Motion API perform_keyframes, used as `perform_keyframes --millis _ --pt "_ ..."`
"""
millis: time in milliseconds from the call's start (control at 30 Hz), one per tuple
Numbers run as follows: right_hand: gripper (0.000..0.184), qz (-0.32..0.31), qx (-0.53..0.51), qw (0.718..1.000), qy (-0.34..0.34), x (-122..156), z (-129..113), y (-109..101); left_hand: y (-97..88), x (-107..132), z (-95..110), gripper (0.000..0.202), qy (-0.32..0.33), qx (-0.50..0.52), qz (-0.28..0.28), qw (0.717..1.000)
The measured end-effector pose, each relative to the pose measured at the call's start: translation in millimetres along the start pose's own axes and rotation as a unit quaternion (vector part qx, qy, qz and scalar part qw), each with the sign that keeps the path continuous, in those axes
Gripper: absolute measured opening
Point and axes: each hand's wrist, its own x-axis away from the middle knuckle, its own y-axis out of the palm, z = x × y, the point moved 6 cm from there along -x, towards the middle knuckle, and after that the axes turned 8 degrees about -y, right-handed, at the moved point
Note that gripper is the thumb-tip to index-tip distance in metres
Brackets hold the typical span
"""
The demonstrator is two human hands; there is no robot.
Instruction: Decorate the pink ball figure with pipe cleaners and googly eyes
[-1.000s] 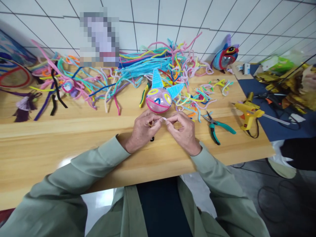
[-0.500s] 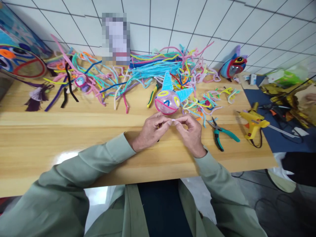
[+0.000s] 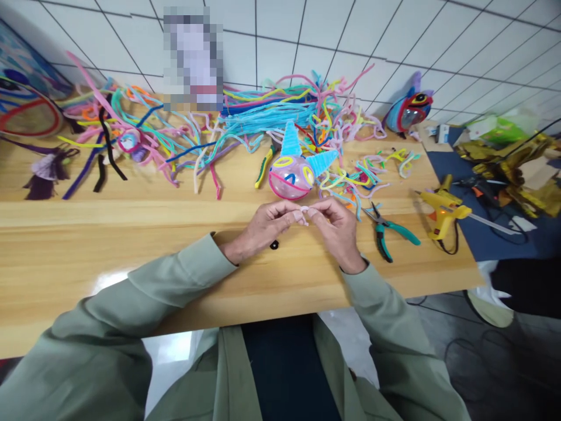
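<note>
Hands close in: left hand (image 3: 262, 229) and right hand (image 3: 336, 227), fingertips pinched on one pale stem (image 3: 302, 210), now bent into a curl, just before the ball (image 3: 289, 176).

Your left hand (image 3: 263, 229): back up, fingers curled, thumb and forefinger pinched closed, tips pointing right. Your right hand (image 3: 336, 229): mirror pose, back up, fingers curled, thumb and forefinger pinched closed, tips pointing left. Fingertips (image 3: 296, 217) of both hands touching each other at centre, ahead of your chest. Wrists low and slightly bent inward. Left forearm (image 3: 175, 280) runs in on long diagonal from lower left. Right forearm (image 3: 377, 310) comes in steeper from lower right. Elbows spread wide.
</note>
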Motion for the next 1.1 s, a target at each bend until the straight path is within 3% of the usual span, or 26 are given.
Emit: perform_keyframes --millis 200,400,567,1100 --pt "0.018 -0.028 -0.012 1.0 0.004 -0.3 -3.0 3.5 0.1 -0.2 -0.5 0.054 -0.001 0.008 -0.008 1.0" --pt "0.023 -0.049 -0.075 0.993 0.074 -1.1 3.8 4.8 -4.1 -0.4 3.6 0.048 0.028 0.008 0.006 1.0" --pt "0.026 -0.088 -0.129 0.982 0.11 -3.5 5.5 7.4 -3.7 1.7 8.7 0.045 0.046 -0.046 -0.015 0.998" --pt "0.029 -0.111 -0.193 0.961 0.165 1.5 3.5 12.0 -13.5 4.9 3.1 0.037 0.094 -0.03 0.104 0.99"
